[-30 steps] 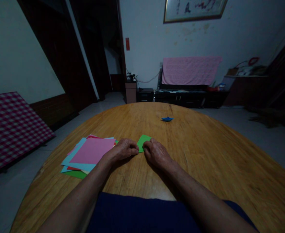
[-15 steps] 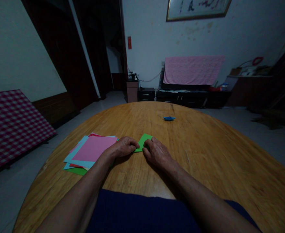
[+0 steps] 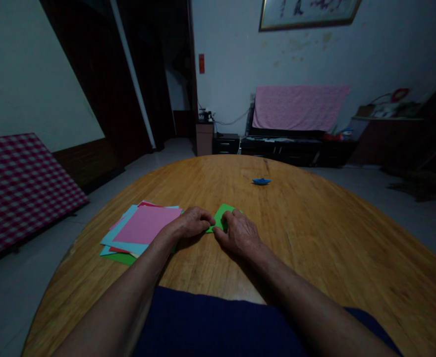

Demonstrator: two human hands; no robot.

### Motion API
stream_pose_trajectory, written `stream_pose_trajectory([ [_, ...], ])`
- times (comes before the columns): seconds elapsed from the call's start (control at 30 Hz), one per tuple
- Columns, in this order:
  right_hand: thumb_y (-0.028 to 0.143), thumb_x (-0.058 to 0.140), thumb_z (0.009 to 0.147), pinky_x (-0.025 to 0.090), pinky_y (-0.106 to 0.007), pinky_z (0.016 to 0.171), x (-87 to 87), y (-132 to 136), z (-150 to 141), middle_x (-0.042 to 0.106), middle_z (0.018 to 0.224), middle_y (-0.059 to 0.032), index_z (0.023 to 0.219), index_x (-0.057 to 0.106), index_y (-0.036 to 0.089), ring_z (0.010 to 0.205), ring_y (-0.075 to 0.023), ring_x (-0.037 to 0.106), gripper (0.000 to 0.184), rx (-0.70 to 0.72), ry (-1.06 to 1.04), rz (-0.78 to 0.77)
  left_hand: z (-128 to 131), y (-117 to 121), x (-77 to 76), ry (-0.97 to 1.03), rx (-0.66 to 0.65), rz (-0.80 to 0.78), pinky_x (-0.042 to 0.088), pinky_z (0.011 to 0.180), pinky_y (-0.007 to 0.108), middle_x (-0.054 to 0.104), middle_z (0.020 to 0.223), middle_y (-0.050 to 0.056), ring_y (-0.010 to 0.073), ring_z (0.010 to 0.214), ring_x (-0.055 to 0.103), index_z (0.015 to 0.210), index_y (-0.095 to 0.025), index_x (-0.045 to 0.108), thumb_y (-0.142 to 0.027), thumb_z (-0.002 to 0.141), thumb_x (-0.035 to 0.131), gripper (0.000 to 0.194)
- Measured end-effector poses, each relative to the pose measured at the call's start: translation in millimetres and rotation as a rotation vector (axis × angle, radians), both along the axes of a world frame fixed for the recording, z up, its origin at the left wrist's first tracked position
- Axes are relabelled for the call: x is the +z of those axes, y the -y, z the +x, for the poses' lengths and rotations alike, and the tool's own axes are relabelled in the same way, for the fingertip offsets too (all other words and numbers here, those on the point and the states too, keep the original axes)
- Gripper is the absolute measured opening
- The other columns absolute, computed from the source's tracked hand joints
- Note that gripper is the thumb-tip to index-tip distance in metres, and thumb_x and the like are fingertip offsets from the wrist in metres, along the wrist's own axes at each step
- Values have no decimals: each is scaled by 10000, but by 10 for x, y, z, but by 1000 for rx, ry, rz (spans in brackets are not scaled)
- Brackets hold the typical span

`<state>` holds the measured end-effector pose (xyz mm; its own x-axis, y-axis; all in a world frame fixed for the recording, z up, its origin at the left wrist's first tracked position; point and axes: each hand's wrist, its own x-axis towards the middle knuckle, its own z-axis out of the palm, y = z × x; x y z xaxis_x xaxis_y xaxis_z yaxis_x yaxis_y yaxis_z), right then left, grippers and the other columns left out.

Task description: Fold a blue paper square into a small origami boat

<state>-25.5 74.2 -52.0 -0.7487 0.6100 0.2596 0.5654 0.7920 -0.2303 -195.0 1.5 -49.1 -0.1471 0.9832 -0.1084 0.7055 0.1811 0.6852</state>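
Observation:
A folded piece of green paper (image 3: 223, 211) lies on the wooden table between my hands. My left hand (image 3: 194, 221) pinches its left corner, thumb and fingers close together. My right hand (image 3: 240, 230) is curled over the paper's right side, with the thumb near the lower edge. The fingers hide much of the paper's right part. Left of my hands is a loose stack of coloured paper sheets (image 3: 147, 225), pink on top, with blue, red and green ones below. Farther back on the table sits a small blue paper boat (image 3: 261, 182).
The round wooden table (image 3: 314, 233) fills the middle of the view. Beyond it, a pink cloth (image 3: 299, 107) hangs over a screen on a low black cabinet (image 3: 281, 148). A red checked panel (image 3: 25, 193) leans at the left.
My right thumb has slid a little left along the green paper's lower edge, toward my left fingers. The whole view has shifted slightly.

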Motion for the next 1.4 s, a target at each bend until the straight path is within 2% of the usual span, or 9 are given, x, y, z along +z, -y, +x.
stream_pose_trajectory([
  [0.3,532,539,789,406,-341,682,4,23,-41,592,962,-127,955,576,161,881,-263,557,408,-34,5,6,-16,-22,-46,51,27,4,381,613,227,640,780,22,120,658,493,941,-135,685,-207,693,491,323],
  [0.53,584,547,754,414,-344,673,-21,39,-85,604,924,-125,933,577,162,873,-268,568,459,-52,-14,17,0,-17,-4,46,52,-24,369,591,228,636,755,19,122,643,492,945,-132,688,-198,681,490,337],
  [0.73,636,608,675,395,-319,633,59,34,-61,618,891,-123,883,594,168,824,-252,572,512,-61,-33,-48,-11,-27,-40,61,29,-2,379,599,225,636,765,19,119,647,492,928,-143,680,-207,702,472,312],
  [0.83,535,589,744,364,-284,581,60,-134,1,633,853,-91,891,604,176,725,-194,564,389,23,-66,-186,20,-17,2,35,6,9,366,585,228,619,729,11,118,631,480,899,-148,680,-235,720,469,290],
  [0.93,291,492,824,351,-258,576,6,-327,41,635,748,-46,795,607,179,671,-150,552,163,91,-155,-311,71,-2,68,-22,-1,0,345,561,231,594,693,6,114,610,468,848,-140,673,-264,733,471,264],
  [1.03,230,518,783,353,-257,586,-41,-380,43,633,747,-42,790,605,176,673,-149,550,102,127,-182,-278,112,10,104,-56,6,-15,324,528,232,578,665,-2,111,585,463,839,-142,666,-298,730,495,255],
  [1.1,289,560,772,351,-269,582,-48,-332,37,631,777,-58,814,604,174,683,-165,550,130,98,-147,-224,133,17,114,-52,18,-25,324,522,231,577,666,-6,112,587,469,858,-148,661,-318,719,523,259],
  [1.23,427,604,760,372,-296,628,-16,-193,36,623,911,-101,935,597,165,784,-212,570,315,34,-78,-162,181,26,145,-85,36,-39,326,522,230,586,683,-8,113,596,480,865,-155,649,-309,689,565,249],
  [1.4,418,621,767,385,-300,658,46,-159,32,597,989,-111,1007,591,178,842,-225,579,341,28,-7,-185,211,18,178,-162,44,-49,328,527,231,598,700,-12,116,611,500,870,-171,642,-298,681,573,238],
])
